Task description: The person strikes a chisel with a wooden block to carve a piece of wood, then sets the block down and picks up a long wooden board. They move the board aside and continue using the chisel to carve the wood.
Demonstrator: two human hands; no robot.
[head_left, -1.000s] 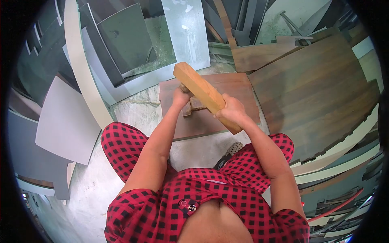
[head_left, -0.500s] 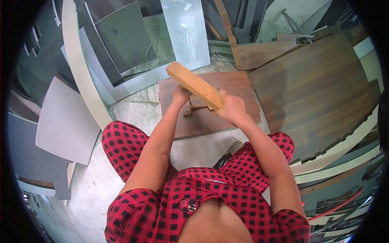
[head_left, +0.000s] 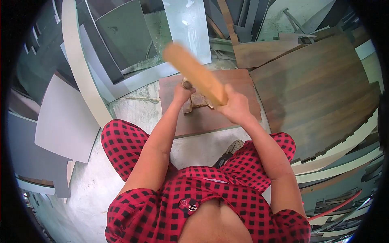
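My right hand (head_left: 234,106) is wrapped round the near end of a thick, light-brown wood block (head_left: 194,73), raised at a slant and blurred at its far end. My left hand (head_left: 183,94) is closed round a short upright tool with a round-topped handle (head_left: 187,83); its lower end is hidden, so its kind does not show. Just beside that hand, small rough wood pieces (head_left: 198,101) lie on a reddish-brown board (head_left: 219,123), partly covered by the raised block.
A large dark-brown wood panel (head_left: 312,93) lies at the right. Pale and grey panels (head_left: 67,121) lean at the left, with a long curved cream strip (head_left: 79,52) beside them. A whitish sheet (head_left: 188,32) stands at the back. My bent knees flank the board.
The wood block has risen in my right hand, its far end swinging up and away from the board. My left hand stays nearly in place, with the handle top now visible.
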